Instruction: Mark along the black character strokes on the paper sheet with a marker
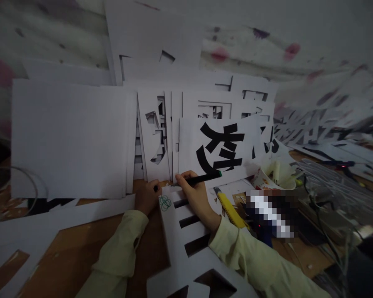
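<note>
My right hand [197,198] is closed around a black marker pen [203,178] with a green end that points right. Its other end is hidden by my fingers. My left hand [146,196] is curled into a fist, and a small black piece that looks like a pen cap [156,188] pokes out of it. Below both hands lies a white cut-out sheet [174,231] with several slots. A green looping scribble [165,203] marks its upper left corner. The right hand rests over this sheet; the left is beside its corner.
Cut-out white panels [71,136] lean at the back, one bearing a black character [224,145]. A yellow utility knife [230,209] lies right of my right hand. Further right are a paper cup [278,174], clear plastic strips [332,186] and cables. Brown tabletop [68,256] shows at left.
</note>
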`<state>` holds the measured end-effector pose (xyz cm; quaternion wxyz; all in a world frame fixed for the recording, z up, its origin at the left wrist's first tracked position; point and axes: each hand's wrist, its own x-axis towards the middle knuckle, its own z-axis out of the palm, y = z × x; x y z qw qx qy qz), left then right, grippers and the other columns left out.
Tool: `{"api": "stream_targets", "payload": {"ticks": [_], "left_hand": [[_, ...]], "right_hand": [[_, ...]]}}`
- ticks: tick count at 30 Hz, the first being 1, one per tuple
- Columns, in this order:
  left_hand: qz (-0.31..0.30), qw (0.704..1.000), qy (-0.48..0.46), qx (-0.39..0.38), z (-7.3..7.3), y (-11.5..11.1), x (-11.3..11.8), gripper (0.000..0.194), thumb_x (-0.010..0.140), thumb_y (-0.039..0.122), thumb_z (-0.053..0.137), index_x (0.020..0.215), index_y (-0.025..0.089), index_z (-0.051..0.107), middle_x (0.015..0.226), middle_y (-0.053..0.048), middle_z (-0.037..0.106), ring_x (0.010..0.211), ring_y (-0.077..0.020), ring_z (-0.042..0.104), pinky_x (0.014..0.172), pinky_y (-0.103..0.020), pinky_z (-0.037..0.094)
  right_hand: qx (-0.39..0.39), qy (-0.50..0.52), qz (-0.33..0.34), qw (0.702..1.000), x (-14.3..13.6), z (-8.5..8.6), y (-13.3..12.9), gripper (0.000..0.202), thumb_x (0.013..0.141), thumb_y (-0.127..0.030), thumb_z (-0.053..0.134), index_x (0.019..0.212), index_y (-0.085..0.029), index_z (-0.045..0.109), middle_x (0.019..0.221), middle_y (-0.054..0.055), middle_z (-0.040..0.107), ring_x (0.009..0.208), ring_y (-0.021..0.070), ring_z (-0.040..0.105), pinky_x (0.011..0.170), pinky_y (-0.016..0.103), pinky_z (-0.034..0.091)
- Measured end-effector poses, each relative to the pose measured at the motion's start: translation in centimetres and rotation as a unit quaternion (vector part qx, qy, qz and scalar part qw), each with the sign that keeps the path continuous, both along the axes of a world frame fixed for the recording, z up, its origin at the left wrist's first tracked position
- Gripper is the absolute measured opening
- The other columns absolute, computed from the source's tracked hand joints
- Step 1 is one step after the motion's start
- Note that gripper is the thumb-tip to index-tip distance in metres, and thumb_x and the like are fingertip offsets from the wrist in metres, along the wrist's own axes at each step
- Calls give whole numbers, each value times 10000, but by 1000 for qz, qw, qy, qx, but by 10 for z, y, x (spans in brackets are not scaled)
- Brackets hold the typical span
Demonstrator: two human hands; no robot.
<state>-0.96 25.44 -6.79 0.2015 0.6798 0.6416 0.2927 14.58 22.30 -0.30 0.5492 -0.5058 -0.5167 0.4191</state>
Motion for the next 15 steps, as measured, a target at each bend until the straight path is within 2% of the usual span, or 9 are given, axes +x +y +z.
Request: {"api": "stream_targets", "payload": {"ticks": [7, 15], "left_hand": [[-8, 1000, -14, 22, -4, 2, -3, 165, 708, 194, 500, 556, 192, 436, 548, 26, 485, 583, -135, 476, 580, -235, 311], [31, 996, -38, 80, -2, -4, -2, 163, 705, 221, 492, 558, 205, 423, 531, 33, 475, 574, -134, 474, 601, -234, 378]], "right_hand": [[7, -16, -1, 1000, -1, -2, 3, 300, 749, -480, 657, 681, -201, 568, 582, -46, 503, 549, 114, 451, 536, 251, 373], [8, -11, -10, 1000, -2, -6, 5, 272, 767, -450, 613, 664, -205, 555, 597, -35, 528, 606, 133, 499, 589, 254, 407]]}}
